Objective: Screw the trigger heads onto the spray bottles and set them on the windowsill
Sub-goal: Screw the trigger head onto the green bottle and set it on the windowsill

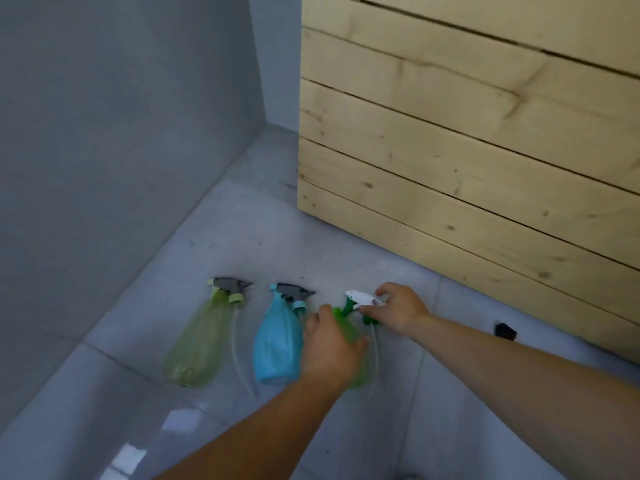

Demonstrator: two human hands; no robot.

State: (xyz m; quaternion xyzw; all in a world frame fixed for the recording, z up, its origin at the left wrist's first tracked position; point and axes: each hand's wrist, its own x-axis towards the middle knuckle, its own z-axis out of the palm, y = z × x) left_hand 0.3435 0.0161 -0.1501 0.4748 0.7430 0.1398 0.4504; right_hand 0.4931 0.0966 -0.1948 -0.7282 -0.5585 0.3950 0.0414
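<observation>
green bottle (351, 332) lies under left hand (330, 349), grip closed round it; right hand (401, 311) grip pinches white trigger head (363, 299).

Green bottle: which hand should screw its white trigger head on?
The right hand: its fingers already touch the white trigger head, while the left hand lies over the green bottle, steadying it.

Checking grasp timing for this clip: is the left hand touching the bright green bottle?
Touching. The head view shows the left hand laid over the green bottle, fingers wrapped around its body with no gap visible.
</observation>
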